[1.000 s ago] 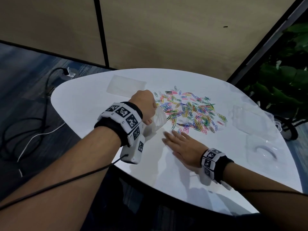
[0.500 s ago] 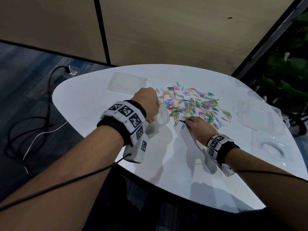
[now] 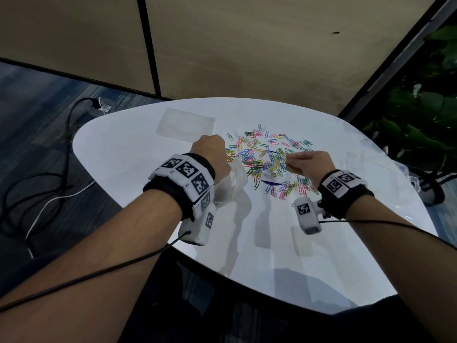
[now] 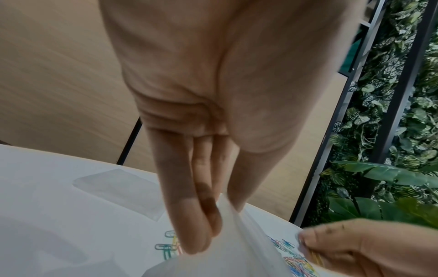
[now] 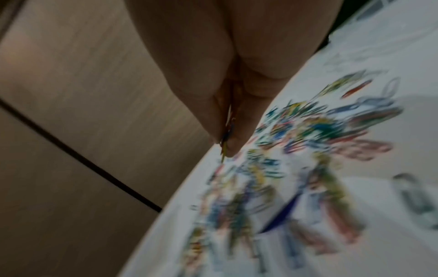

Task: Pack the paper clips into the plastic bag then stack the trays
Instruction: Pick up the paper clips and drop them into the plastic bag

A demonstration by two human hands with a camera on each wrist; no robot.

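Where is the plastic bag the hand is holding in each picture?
Head: the bag hangs at centre, under the left hand.
Left wrist: bottom centre, pinched by the fingers.
Right wrist: not in it.
Shared landmark: the paper clips on the white table.

My white table (image 3: 128, 154) is rounded and glossy, and it stands close against a tan panelled wall (image 3: 247, 45) split by a dark vertical seam (image 3: 148, 45). To my left, blue-grey carpet (image 3: 37, 100) carries a tangle of black cables (image 3: 29, 184) and one white cable (image 3: 59, 199), and a plug sits in a floor socket (image 3: 102, 106). To my right, behind a black metal frame (image 4: 393, 105), hangs a wall of green leafy plants (image 4: 421, 131).
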